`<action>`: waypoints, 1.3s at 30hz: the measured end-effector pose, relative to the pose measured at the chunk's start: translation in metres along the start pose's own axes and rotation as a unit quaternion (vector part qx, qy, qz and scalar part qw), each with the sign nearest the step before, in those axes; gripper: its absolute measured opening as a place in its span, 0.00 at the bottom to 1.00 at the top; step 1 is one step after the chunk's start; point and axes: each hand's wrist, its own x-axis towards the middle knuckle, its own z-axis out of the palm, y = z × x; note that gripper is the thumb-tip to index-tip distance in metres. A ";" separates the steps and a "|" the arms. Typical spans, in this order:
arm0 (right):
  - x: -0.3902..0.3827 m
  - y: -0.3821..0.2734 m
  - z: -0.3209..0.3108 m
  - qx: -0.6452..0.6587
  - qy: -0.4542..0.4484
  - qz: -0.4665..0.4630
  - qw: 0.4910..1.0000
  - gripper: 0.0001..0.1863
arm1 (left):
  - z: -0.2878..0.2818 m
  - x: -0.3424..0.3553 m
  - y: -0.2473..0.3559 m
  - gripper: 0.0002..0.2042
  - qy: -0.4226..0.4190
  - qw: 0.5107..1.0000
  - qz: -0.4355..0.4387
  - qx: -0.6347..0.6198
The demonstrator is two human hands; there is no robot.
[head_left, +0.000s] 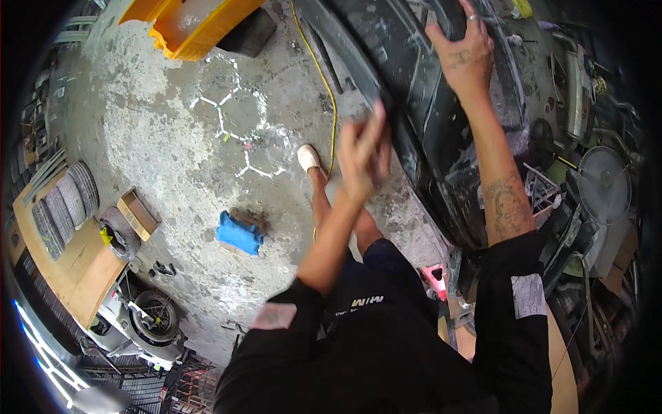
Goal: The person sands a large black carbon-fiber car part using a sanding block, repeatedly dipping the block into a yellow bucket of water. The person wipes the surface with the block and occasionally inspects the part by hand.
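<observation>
A long black molded panel that looks like a car bumper (407, 83) slants across the upper right, its surface scuffed and dusty. My right hand (469, 58) is over its upper part, thumb and fingers closed around a dark block-shaped piece (449, 19); whether that piece is loose or part of the panel I cannot tell. Beside the panel's left edge is my left hand (364, 153), blurred by motion. Its fingers look apart, index stretched toward the edge, and nothing shows in them.
A yellow cord (334, 114) runs along the floor near my foot. Beyond it stands a yellow bin (200, 34). A blue cloth-like item (239, 233) lies left of my legs. Tires (62, 207) and a motorbike (153, 317) are at left; a fan (605, 185) and clutter fill the right.
</observation>
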 end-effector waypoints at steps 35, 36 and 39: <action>-0.025 0.014 0.021 0.056 0.014 -0.029 0.998 0.38 | 0.022 -0.083 0.011 0.33 0.074 0.995 -0.023 -0.057; -0.024 0.007 0.018 0.080 -0.008 -0.012 0.997 0.38 | 0.016 -0.037 0.005 0.34 0.136 0.989 0.008 -0.064; -0.027 0.011 0.022 0.085 0.000 -0.045 0.995 0.38 | 0.015 -0.030 -0.006 0.35 0.172 0.983 0.033 -0.055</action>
